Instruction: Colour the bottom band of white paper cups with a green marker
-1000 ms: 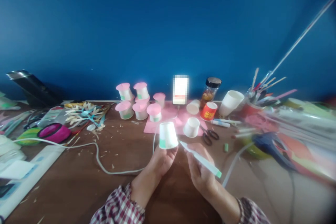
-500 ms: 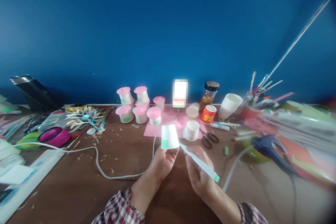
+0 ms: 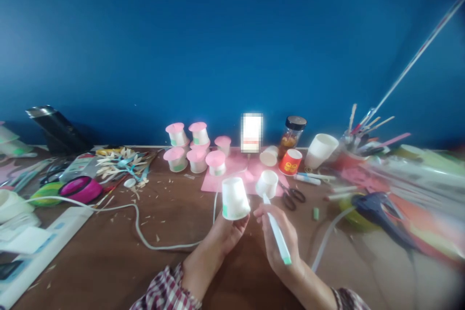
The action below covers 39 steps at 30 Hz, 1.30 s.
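My left hand (image 3: 232, 231) holds a white paper cup (image 3: 234, 197) upside down, its wide rim low against the fingers. A strip of green shows at the cup's lower left side. In my right hand (image 3: 281, 235) is a white marker (image 3: 276, 236) with a green end, gripped like a pen. Its tip points up and away, apart from the held cup and in front of another white paper cup (image 3: 268, 183) on the table. Behind my left hand stand several paper cups topped with pink discs, one (image 3: 215, 160) of them nearest.
Black scissors (image 3: 290, 198), a green marker cap (image 3: 316, 213), a red cup (image 3: 290, 162) and a lidded jar (image 3: 293, 133) are to the right. A glue gun (image 3: 383, 213) lies farther right. A white cable (image 3: 136, 225) and power strip (image 3: 51, 254) occupy the left.
The held cup has come down a little and turned, so less green shows. My right hand has swung the marker steeper, its tip moving away from the held cup.
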Each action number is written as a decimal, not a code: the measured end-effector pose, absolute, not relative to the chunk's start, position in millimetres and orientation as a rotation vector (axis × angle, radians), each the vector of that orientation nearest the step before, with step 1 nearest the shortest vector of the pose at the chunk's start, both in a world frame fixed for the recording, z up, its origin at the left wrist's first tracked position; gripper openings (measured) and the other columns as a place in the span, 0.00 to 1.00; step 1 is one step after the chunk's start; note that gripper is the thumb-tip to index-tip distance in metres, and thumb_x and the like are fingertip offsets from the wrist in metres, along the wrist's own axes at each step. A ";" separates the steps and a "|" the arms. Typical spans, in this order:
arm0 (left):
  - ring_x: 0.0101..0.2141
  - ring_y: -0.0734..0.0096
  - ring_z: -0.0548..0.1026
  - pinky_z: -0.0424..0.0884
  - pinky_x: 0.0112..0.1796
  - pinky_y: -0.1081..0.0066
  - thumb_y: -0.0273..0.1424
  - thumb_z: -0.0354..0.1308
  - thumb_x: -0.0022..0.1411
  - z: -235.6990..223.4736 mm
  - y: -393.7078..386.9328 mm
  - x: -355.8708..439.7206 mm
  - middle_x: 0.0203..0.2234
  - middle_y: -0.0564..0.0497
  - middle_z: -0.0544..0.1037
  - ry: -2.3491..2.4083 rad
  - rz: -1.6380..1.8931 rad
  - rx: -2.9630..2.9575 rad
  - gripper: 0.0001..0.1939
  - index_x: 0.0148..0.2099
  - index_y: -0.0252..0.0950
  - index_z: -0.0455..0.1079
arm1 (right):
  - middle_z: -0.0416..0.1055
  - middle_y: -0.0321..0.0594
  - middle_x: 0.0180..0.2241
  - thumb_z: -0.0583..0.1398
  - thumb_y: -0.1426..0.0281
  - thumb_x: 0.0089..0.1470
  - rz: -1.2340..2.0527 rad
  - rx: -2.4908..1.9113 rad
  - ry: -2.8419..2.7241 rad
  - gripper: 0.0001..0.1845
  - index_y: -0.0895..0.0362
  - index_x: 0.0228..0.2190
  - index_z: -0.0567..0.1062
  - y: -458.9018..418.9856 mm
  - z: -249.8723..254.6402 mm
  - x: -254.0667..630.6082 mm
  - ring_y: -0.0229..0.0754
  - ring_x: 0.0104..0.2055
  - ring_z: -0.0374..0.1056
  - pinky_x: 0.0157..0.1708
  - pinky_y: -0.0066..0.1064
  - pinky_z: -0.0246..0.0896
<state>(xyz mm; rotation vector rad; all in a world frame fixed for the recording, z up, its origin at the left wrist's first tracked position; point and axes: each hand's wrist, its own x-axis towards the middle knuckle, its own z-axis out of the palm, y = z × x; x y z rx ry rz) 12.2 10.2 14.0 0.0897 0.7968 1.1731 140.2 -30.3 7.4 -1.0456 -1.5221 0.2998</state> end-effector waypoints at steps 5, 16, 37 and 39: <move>0.28 0.72 0.77 0.75 0.32 0.77 0.18 0.65 0.49 17.5 10.0 13.5 0.25 0.49 0.78 0.699 1.138 0.231 0.07 0.31 0.30 0.73 | 0.75 0.43 0.37 0.57 0.75 0.57 0.230 -1.094 -1.600 0.11 0.55 0.43 0.71 -27.6 9.1 140.1 0.44 0.38 0.74 0.39 0.34 0.71; 0.29 0.72 0.76 0.72 0.31 0.76 0.26 0.66 0.52 13.2 6.3 11.3 0.28 0.47 0.78 0.606 1.056 0.381 0.06 0.34 0.29 0.75 | 0.74 0.41 0.35 0.60 0.76 0.55 0.150 -1.079 -1.610 0.14 0.54 0.44 0.69 -26.6 12.4 139.2 0.42 0.34 0.74 0.36 0.33 0.72; 0.25 0.74 0.69 0.62 0.27 0.73 0.26 0.71 0.38 15.6 4.7 19.3 0.23 0.51 0.73 0.589 1.084 0.506 0.14 0.29 0.31 0.73 | 0.74 0.41 0.31 0.60 0.68 0.56 0.072 -1.095 -1.668 0.08 0.56 0.39 0.72 -29.3 16.3 139.2 0.42 0.29 0.73 0.36 0.34 0.70; 0.25 0.75 0.69 0.62 0.28 0.72 0.27 0.71 0.38 14.4 5.1 19.2 0.24 0.50 0.74 0.603 1.097 0.495 0.14 0.31 0.31 0.74 | 0.74 0.42 0.31 0.60 0.66 0.56 0.065 -1.117 -1.674 0.09 0.56 0.39 0.72 -28.8 15.7 140.4 0.43 0.30 0.73 0.38 0.35 0.70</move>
